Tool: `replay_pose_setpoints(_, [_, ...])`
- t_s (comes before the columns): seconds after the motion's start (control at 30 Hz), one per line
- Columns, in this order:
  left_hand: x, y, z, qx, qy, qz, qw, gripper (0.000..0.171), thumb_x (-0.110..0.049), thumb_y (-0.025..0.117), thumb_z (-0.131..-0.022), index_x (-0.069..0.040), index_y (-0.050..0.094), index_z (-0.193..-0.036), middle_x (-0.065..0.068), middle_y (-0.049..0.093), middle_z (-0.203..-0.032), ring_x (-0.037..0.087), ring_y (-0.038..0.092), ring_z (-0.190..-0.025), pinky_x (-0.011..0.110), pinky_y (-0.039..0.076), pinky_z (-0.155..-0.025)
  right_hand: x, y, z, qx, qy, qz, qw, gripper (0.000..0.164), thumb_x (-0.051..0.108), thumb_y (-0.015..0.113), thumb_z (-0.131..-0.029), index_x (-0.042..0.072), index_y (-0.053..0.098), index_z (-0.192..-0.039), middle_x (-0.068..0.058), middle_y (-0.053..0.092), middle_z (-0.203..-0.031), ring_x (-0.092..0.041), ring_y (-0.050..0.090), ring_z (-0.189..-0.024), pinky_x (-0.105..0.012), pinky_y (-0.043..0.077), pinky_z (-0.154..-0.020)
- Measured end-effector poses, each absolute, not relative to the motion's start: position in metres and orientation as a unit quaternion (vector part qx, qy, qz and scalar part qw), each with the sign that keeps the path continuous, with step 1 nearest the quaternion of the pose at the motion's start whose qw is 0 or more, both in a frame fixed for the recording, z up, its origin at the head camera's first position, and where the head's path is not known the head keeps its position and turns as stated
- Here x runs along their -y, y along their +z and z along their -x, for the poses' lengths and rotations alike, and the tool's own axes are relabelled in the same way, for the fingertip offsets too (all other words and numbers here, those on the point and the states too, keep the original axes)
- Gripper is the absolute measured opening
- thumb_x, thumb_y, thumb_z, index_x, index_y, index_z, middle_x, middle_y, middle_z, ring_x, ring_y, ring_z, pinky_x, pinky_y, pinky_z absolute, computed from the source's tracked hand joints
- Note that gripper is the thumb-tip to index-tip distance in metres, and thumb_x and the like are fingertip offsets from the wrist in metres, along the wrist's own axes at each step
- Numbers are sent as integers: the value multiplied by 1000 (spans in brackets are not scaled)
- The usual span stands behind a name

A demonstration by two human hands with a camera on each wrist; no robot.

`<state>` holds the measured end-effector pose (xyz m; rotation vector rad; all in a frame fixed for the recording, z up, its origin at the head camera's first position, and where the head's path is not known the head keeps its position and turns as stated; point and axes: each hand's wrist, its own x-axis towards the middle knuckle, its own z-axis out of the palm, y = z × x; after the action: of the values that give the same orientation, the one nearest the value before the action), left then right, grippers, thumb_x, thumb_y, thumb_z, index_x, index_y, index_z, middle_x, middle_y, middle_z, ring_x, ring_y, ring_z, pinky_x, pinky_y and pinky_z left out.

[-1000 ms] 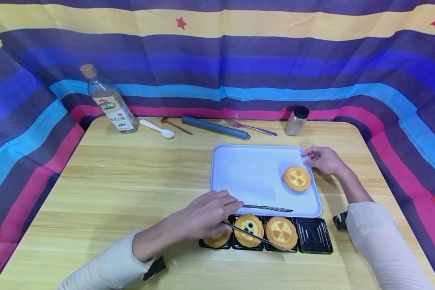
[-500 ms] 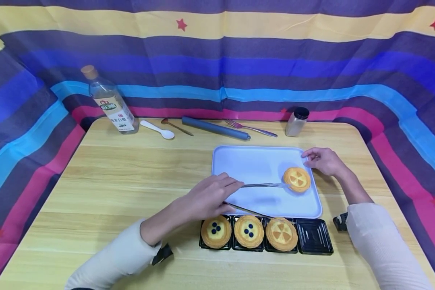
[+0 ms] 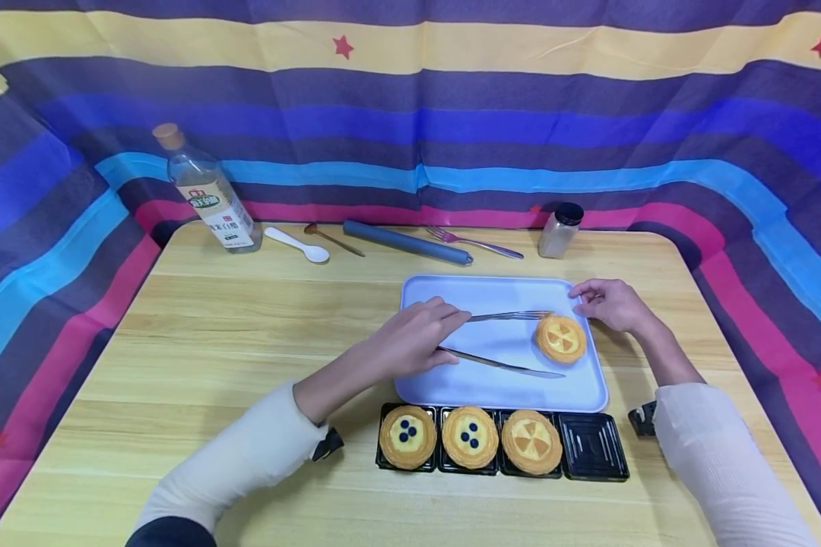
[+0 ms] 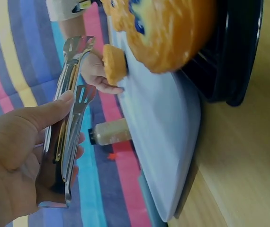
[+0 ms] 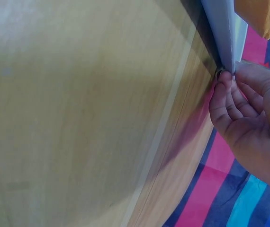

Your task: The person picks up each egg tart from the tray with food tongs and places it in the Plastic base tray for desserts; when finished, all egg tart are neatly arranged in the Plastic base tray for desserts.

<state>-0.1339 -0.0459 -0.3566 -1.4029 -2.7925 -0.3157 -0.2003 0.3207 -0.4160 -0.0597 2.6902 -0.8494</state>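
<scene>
My left hand (image 3: 420,334) holds metal tongs (image 4: 61,142), thumb on one side and fingers on the other. In the head view the tongs' two arms are spread apart over the pale blue tray (image 3: 465,387), tips pointing right. One tip lies by the upper left edge of an egg tart (image 3: 561,339) with a triangle pattern; the head view does not settle whether they touch. The other tip is below left of that tart. At the tray's upper right corner my right hand (image 3: 609,302) pinches the rim between thumb and fingers, plain in the right wrist view.
In front of the tray a black compartment box (image 3: 594,448) holds three tarts (image 3: 470,437), its right compartment bare. Along the back lie a bottle (image 3: 215,201), white spoon (image 3: 301,245), small brown-ended stick (image 3: 335,238), grey-blue rod (image 3: 407,241), fork (image 3: 475,241) and black-lidded jar (image 3: 561,229).
My left hand has moved the tongs away from the box, up and to the right over the tray, to the tart there. My right hand stays at the tray's corner.
</scene>
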Motion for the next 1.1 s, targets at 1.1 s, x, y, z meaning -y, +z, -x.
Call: replay_pose_setpoints(1.1, [5,-377,161,896,-78,434,-57,64,-37,69,-86,-6,48,-137,8,58,-133,20,52,-118,29,45,-101,-320,-416,199,-942,-298,15,157,30,13,60,-90,1,60,-118,-14,54,-100,-23,49,-85,-22,44,-65])
